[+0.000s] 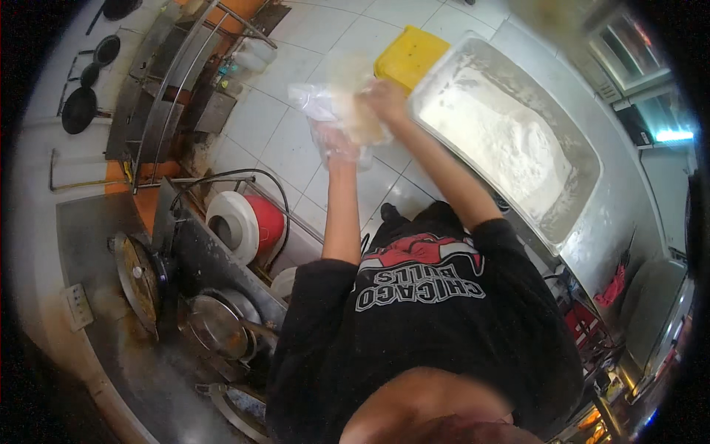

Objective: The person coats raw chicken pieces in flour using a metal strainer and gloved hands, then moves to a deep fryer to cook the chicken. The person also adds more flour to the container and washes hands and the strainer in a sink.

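My left hand [337, 143] is held out in front of me, wrapped in and gripping a clear plastic bag [313, 100]. Beside it my right hand [385, 101] has its fingers curled at the edge of a pale yellowish flat piece [358, 114]. Motion blurs this piece, so I cannot tell what it is or whether it lies inside the bag. Both hands are above the tiled floor. Just past my right hand is a yellow plastic container [413, 55]. To its right, a large metal tub [589, 166] holds white powder like flour [499, 133].
The tub stands on a steel counter [627, 194] along my right. On my left is a stove with a wok [136, 277] and metal pans [219, 327]. A red and white drink cooler [266, 222] sits beyond it. Dark pans [79, 110] hang on the wall.
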Action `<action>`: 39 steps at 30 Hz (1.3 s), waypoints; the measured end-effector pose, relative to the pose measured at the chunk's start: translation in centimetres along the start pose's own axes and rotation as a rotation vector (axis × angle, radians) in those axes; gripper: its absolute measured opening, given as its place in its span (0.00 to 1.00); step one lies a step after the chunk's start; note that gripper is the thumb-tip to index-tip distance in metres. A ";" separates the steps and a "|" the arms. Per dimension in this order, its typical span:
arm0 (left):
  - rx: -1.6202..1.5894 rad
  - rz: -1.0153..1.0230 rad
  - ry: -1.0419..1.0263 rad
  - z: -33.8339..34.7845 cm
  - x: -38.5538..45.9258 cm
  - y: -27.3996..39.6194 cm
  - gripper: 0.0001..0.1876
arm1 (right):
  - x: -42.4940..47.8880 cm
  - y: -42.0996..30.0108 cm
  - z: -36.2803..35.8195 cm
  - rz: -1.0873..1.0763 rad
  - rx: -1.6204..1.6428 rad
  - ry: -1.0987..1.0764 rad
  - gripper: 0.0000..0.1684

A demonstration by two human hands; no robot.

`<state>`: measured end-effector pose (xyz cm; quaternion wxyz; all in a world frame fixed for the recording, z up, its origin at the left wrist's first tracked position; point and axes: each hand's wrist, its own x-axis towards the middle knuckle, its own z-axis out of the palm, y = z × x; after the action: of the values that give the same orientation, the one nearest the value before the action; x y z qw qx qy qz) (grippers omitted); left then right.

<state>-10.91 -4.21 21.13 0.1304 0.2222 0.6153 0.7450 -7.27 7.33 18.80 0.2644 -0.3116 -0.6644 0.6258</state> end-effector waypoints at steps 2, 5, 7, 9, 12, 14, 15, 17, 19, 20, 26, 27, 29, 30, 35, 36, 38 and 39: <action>-0.217 -0.310 0.070 -3.2 1.1 -0.2 0.22 | 0.3 2.5 7.0 0.056 -0.343 -0.001 0.18; -0.512 -0.784 0.194 -8.7 2.8 -1.9 0.18 | 0.6 1.2 12.6 0.080 -0.669 -0.351 0.19; -0.502 -0.755 0.296 -14.6 4.6 -8.9 0.17 | 1.2 2.1 15.7 -0.118 -0.865 -0.571 0.20; 0.068 -0.568 0.212 -21.3 5.7 -14.1 0.16 | 3.0 2.4 17.8 -0.184 -0.668 -0.687 0.27; 0.737 -0.266 -0.062 -26.2 9.4 -14.2 0.15 | 6.3 3.1 20.3 -0.117 -0.361 -0.247 0.42; -0.041 -0.535 0.130 -23.9 14.8 -10.2 0.14 | 9.5 4.1 21.7 0.198 0.001 -0.136 0.54; -0.037 -0.571 0.212 -23.8 16.4 -11.1 0.14 | 11.1 4.9 22.6 0.445 0.277 -0.287 0.58; -0.024 -0.645 0.376 -22.9 18.7 -13.9 0.14 | 14.3 6.5 23.9 0.667 0.806 -0.474 0.67; 1.085 -0.698 -0.208 -19.9 22.6 -15.9 0.19 | 18.0 9.7 24.0 0.571 0.586 -0.486 0.69; 1.271 -0.705 -0.358 -18.8 24.3 -17.1 0.22 | 19.3 11.4 24.5 0.537 0.467 -0.494 0.70; 1.010 -0.476 -0.744 -17.7 28.0 -25.9 0.27 | 22.0 19.7 23.5 0.573 0.430 0.226 0.19; 0.918 -0.429 -0.781 -16.3 28.4 -26.7 0.26 | 22.4 21.5 22.8 0.596 0.361 0.299 0.21; 0.614 -0.553 -0.620 -9.1 28.7 -23.3 0.27 | 23.2 23.8 20.6 0.639 0.138 0.540 0.25; 0.420 -0.655 -0.585 -9.2 28.6 -23.7 0.29 | 24.0 24.3 19.3 0.653 -0.009 0.708 0.27; 0.006 -1.206 -0.354 -19.8 24.6 -27.8 0.27 | 28.5 32.7 11.2 0.460 -0.708 0.691 0.37; 0.032 -1.259 -0.300 -22.6 23.2 -28.0 0.26 | 29.7 33.5 10.5 0.413 -0.893 0.565 0.38; 0.075 -1.356 -0.172 -28.4 19.7 -27.9 0.24 | 32.0 34.7 9.7 0.309 -1.152 0.385 0.39; 0.081 -1.384 -0.090 -31.4 17.2 -27.5 0.23 | 32.9 35.3 10.0 0.253 -1.230 0.302 0.40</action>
<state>-43.48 -17.42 -7.24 0.5925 -0.1858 0.6367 0.4572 -33.66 25.91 -18.44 0.0525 -0.5667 -0.8153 0.1062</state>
